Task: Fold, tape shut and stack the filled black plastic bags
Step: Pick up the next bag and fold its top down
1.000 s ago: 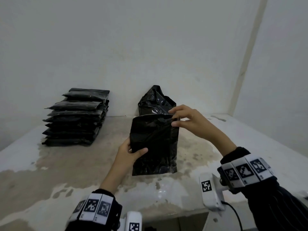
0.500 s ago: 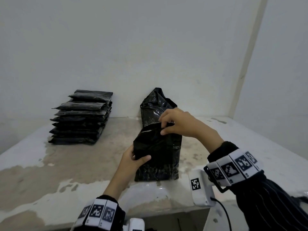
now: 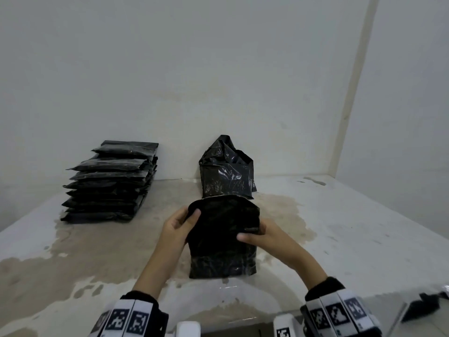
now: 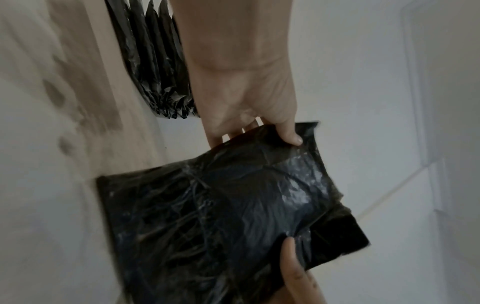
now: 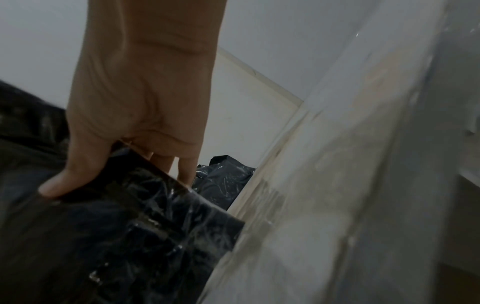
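Stained white table, white wall.

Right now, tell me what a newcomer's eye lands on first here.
First, the filled black plastic bag at the table's near centre, its top folded over, gripped by the left hand and right hand. Next, the neat stack of flat black bags at back left, and an unfolded crumpled black bag upright behind.
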